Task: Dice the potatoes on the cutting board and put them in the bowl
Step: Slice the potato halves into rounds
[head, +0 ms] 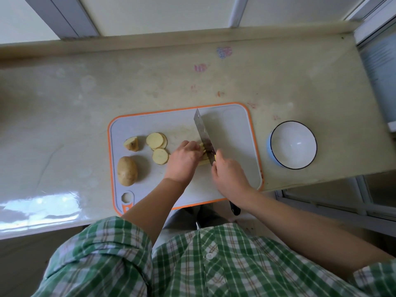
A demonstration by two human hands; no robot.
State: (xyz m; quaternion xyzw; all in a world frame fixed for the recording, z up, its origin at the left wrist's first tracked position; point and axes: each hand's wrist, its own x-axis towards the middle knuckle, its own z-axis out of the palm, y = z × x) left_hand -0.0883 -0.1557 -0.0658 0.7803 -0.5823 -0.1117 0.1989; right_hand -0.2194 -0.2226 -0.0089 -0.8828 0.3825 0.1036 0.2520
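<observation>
The person is working mid-board: the left hand (184, 159) is curling its fingers over a small stack of cut potato strips (204, 162), pinning them against the cutting board (235, 129). The right hand (229, 174) is wrapping round the handle of the cleaver (203, 133), whose broad blade is standing edge-down right beside the left knuckles. To the left on the same board are lying round slices (155, 140), a skin-on end piece (131, 144) and one whole potato (127, 171). The bowl (287, 138) is sitting on the worktop (107, 86) just beside the board's right edge, with nothing in it. Raw potato is probably handling as firm and dense, so it is likely resisting the blade and then splitting cleanly. The freshly cut faces are likely wet with starch and slippery, so a stack of strips is apt to slide or fan out under pressure. The safer hold is looking like the one shown, with fingertips tucked back and knuckles guiding the flat of the blade. The whole potato is round and liable to roll, so it is calling for a flat cut face turned down first. Loose dice are light and scatter easily, so scooping them against the blade's flat is seeming the surest way across to the bowl.
</observation>
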